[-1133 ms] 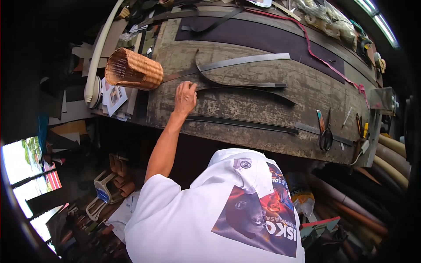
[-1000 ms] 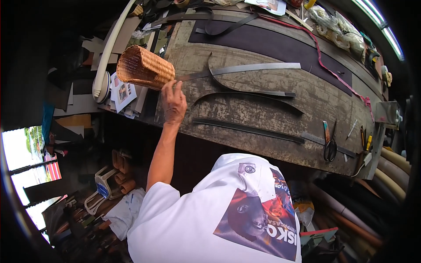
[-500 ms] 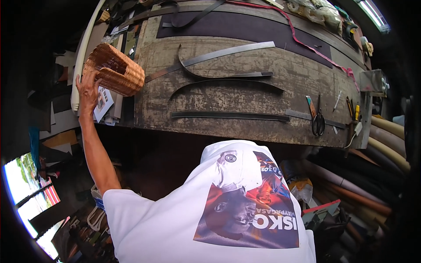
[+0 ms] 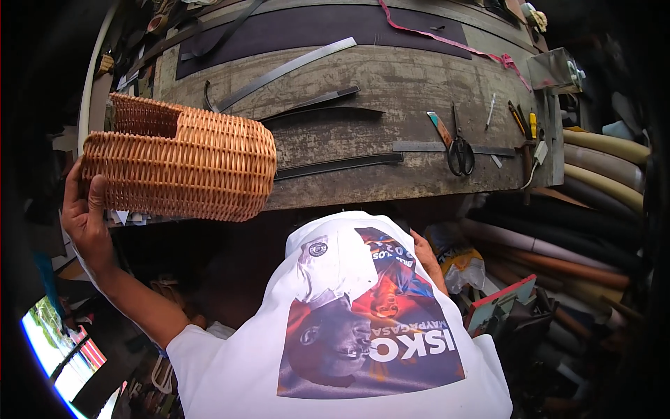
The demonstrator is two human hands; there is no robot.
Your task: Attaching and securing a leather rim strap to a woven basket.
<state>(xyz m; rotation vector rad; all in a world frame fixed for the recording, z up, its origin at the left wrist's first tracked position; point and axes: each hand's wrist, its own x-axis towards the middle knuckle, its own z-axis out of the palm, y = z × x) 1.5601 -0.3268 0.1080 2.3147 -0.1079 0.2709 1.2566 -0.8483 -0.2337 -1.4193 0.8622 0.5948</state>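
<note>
Left hand (image 4: pixel 85 218) is raised to the person's left and closed on the end of a woven wicker basket (image 4: pixel 183 159), thumb laid against the weave and fingers wrapped behind the rim. The basket lies on its side, long axis running left to right, opening on the upper face. Its right part hangs over the near left corner of the worn wooden surface (image 4: pixel 391 77); whether it touches the wood cannot be told. Holding it by the end likely lets the hand carry the whole length level with one grip.

Right hand (image 4: pixel 424 250) sits low, just beside the white printed shirt (image 4: pixel 349 328), mostly hidden by it; whether its fingers are spread or curled cannot be told.

On the surface: long dark strips (image 4: pixel 335 166) laid flat and roughly parallel, scissors (image 4: pixel 459 150) to the right, a few small tools (image 4: pixel 523 122) near the right edge. Rolls of material (image 4: pixel 600 167) are stacked beyond that edge, within reach.
</note>
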